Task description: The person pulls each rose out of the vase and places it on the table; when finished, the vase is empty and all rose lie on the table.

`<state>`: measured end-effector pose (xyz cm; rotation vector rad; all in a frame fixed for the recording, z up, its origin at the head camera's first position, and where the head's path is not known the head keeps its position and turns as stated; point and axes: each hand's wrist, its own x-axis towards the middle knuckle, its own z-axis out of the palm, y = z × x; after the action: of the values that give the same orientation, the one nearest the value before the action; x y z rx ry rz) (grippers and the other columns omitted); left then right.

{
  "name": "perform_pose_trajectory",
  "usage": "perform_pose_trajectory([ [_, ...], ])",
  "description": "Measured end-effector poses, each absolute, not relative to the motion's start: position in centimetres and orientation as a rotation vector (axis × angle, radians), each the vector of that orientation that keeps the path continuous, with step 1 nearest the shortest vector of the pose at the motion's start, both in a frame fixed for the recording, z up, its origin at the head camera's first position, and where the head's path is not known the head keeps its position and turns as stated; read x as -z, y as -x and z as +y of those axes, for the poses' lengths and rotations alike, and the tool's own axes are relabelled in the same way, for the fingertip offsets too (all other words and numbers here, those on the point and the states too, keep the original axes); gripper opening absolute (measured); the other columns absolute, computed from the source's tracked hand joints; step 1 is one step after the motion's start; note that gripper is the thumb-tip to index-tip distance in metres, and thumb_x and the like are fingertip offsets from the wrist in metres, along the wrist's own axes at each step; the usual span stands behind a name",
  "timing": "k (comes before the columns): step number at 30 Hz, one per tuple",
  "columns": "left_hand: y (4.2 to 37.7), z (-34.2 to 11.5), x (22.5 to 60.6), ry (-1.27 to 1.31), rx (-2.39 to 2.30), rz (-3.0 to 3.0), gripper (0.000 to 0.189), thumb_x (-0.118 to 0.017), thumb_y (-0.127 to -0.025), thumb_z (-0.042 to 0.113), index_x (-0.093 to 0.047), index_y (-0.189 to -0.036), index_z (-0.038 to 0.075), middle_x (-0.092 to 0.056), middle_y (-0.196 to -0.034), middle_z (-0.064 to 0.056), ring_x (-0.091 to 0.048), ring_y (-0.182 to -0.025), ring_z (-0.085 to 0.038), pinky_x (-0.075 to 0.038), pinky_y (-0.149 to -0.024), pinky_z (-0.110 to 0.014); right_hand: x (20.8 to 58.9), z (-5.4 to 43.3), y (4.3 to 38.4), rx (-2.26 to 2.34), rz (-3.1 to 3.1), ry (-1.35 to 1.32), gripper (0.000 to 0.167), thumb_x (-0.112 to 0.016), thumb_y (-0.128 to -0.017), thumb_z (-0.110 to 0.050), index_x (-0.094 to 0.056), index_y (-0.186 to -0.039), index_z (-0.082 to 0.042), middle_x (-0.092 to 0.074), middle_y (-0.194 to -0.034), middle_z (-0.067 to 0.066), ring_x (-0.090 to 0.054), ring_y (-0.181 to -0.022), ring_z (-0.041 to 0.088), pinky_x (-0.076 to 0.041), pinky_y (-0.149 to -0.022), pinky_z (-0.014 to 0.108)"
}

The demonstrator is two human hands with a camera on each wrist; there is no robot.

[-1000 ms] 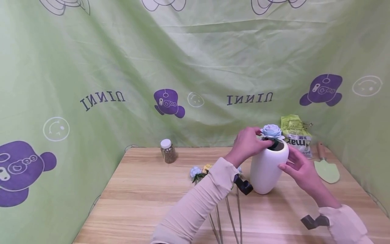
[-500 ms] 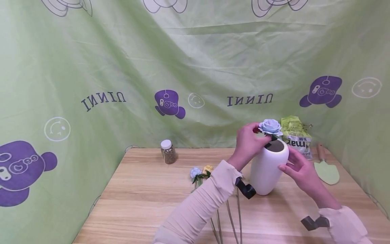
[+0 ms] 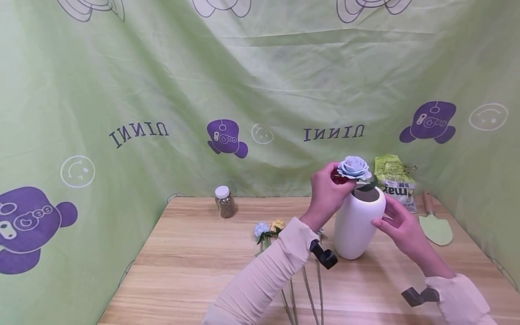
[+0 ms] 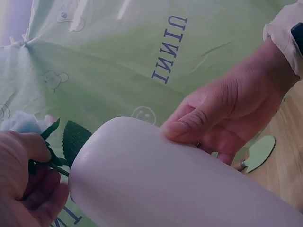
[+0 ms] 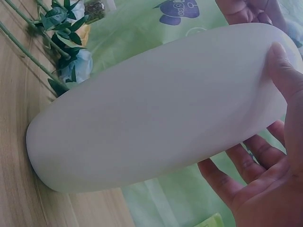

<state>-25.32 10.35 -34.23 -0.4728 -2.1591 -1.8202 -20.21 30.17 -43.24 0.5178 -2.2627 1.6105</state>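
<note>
A tall white vase (image 3: 357,230) stands on the wooden table, its mouth uncovered toward the head camera. At its left rim my left hand (image 3: 330,192) pinches a light blue artificial rose (image 3: 354,168) just under the bloom. Dark red petals (image 3: 336,177) show beside that bloom, partly hidden by the fingers. In the left wrist view, a green leaf (image 4: 75,142) and the stem (image 4: 60,169) reach toward the vase mouth. My right hand (image 3: 400,221) holds the upper right side of the vase, thumb in front and fingers round the back, as the right wrist view shows (image 5: 270,179).
More artificial roses (image 3: 270,228), blue and yellow, lie left of the vase with long stems toward me. A white-capped jar (image 3: 225,203) stands at the back edge. Behind the vase are a green and white bag (image 3: 396,180) and a small trowel (image 3: 436,228).
The blue rose and my left hand have risen slightly and shifted left over the vase mouth, and a leaf now shows above the rim. My right hand and the vase stay nearly still.
</note>
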Motion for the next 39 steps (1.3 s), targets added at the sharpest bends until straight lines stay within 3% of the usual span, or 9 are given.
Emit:
perform_pose_trajectory([
  [13, 25.6, 9.6, 34.3, 0.412, 2.152, -1.898, 0.036, -0.081, -0.077, 0.0, -0.07, -0.111, -0.001, -0.075, -0.105, -0.017, -0.066, -0.08, 0.002, -0.06, -0.074, -0.016, 43.3, 30.2, 20.3, -1.645, -2.216, -0.547, 0.07, -0.064, -0.09, 0.011, -0.037, -0.152, -0.004, -0.051, -0.13, -0.032, -0.052, -0.117, -0.018, -0.048, -0.092, 0.003],
  [39, 25.2, 9.2, 34.2, 0.405, 2.252, -1.776, 0.036, -0.081, -0.078, 0.003, -0.07, -0.113, 0.002, -0.075, -0.104, -0.01, -0.066, -0.083, -0.002, -0.06, -0.073, -0.018, 43.3, 30.1, 20.2, -1.656, -2.208, -0.557, 0.07, -0.064, -0.09, 0.011, -0.036, -0.153, -0.003, -0.051, -0.13, -0.032, -0.052, -0.117, -0.019, -0.049, -0.091, 0.003],
])
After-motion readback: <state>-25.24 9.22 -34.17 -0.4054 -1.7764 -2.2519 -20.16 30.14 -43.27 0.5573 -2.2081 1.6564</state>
